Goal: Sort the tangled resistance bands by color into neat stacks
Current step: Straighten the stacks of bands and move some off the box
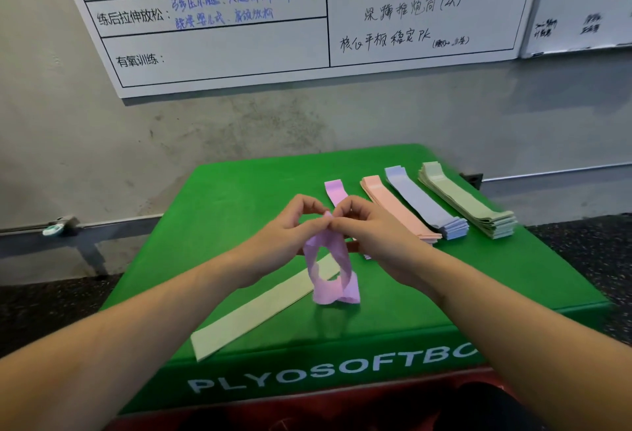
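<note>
Two bare forearms and hands [345, 225], sleeveless, no jewellery.

Held band [330, 270] lilac; stacks [431, 205] lilac, pink, periwinkle, sage; loose band [260, 307] pale green; box [222, 198] green.

Purple band up in the air, four stacks lined up behind!
The twisted purple band [328, 266] hangs looped, its bottom crumpled on the box; a loose pale green band [260, 307] lies flat beside it; purple stack [334, 190], pink stack [393, 206], blue stack [424, 201] and green stack [468, 200] sit side by side.

Whiteboard [222, 37] hangs above green plyo box [222, 198].
</note>
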{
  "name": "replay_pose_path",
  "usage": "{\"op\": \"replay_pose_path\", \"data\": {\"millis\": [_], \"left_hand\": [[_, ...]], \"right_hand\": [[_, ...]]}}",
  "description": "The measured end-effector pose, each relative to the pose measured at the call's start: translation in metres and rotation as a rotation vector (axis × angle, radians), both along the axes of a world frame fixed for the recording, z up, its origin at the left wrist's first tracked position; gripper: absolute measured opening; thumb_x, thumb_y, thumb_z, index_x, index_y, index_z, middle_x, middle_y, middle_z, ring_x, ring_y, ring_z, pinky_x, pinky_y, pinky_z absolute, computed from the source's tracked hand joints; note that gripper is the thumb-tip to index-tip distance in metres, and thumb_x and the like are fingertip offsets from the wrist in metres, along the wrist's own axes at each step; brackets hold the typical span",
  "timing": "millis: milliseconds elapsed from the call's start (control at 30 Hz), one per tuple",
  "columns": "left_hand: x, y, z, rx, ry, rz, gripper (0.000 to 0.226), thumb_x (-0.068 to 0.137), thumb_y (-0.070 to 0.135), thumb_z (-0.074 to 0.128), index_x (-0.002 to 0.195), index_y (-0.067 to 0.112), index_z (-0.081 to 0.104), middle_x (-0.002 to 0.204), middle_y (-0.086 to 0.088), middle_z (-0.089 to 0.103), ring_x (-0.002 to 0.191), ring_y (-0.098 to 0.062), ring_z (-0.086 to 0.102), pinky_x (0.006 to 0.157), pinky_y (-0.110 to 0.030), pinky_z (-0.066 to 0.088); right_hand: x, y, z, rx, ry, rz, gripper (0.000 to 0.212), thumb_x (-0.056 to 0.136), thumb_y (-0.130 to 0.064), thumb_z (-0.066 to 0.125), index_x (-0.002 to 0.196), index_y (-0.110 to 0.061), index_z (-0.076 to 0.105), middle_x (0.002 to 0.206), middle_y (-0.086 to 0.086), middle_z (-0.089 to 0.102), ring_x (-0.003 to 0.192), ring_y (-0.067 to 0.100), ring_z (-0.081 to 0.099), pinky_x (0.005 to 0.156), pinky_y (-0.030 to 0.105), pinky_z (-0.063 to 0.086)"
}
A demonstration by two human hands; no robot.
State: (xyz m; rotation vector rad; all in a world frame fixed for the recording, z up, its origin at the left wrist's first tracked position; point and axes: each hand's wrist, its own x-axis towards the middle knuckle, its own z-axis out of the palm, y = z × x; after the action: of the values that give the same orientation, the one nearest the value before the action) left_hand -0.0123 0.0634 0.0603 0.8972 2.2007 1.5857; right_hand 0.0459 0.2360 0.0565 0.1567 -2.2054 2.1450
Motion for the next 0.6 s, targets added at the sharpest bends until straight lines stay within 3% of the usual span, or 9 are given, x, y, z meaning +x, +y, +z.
{"op": "replay_pose_path", "data": {"millis": [133,267,333,467,600], "left_hand": [[0.007,0.013,-0.010,0.126,-0.005,0.102,0.013,0.098,0.020,0.060,0.111,0.020,0.058,0.104,0.008,0.067,0.087,-0.002,0.064,0.078,-0.023,0.053],[0.013,0.025,-0.017,0.247,-0.093,0.147,0.015,0.098,0.016,0.060,0.109,0.015,0.071,0.101,-0.002,0.075,0.091,-0.010,0.068,0.082,-0.027,0.058],[0.016,0.032,-0.016,0.280,-0.097,0.162,0.016,0.099,0.015,0.058,0.106,0.016,0.073,0.100,-0.004,0.077,0.091,-0.013,0.070,0.082,-0.026,0.058],[0.016,0.044,-0.013,0.307,-0.098,0.178,0.020,0.101,0.017,0.054,0.102,0.021,0.073,0.099,-0.005,0.077,0.090,-0.015,0.068,0.083,-0.028,0.058],[0.009,0.052,-0.012,0.279,-0.072,0.219,0.022,0.103,0.023,0.054,0.097,0.023,0.075,0.094,-0.003,0.075,0.088,-0.017,0.062,0.089,-0.047,0.054]], "right_hand": [[0.001,0.007,0.006,-0.148,0.019,-0.076,0.019,0.089,-0.009,0.071,0.080,-0.017,0.055,0.091,0.016,0.062,0.082,0.021,0.058,0.067,0.029,0.045],[-0.001,0.017,0.010,-0.282,0.015,-0.065,0.024,0.085,-0.003,0.074,0.079,-0.016,0.055,0.101,0.025,0.060,0.093,0.030,0.056,0.077,0.040,0.046],[-0.001,0.023,0.010,-0.264,0.023,-0.066,0.024,0.085,0.000,0.072,0.084,-0.015,0.054,0.097,0.020,0.061,0.091,0.030,0.059,0.079,0.043,0.049],[-0.002,0.035,0.013,-0.196,0.032,-0.111,0.028,0.086,0.004,0.069,0.101,-0.016,0.057,0.084,0.003,0.067,0.080,0.018,0.068,0.070,0.032,0.056],[-0.003,0.046,0.014,-0.101,0.049,-0.155,0.016,0.090,-0.007,0.070,0.100,-0.019,0.070,0.085,-0.002,0.068,0.081,0.010,0.066,0.069,0.026,0.054]]}}
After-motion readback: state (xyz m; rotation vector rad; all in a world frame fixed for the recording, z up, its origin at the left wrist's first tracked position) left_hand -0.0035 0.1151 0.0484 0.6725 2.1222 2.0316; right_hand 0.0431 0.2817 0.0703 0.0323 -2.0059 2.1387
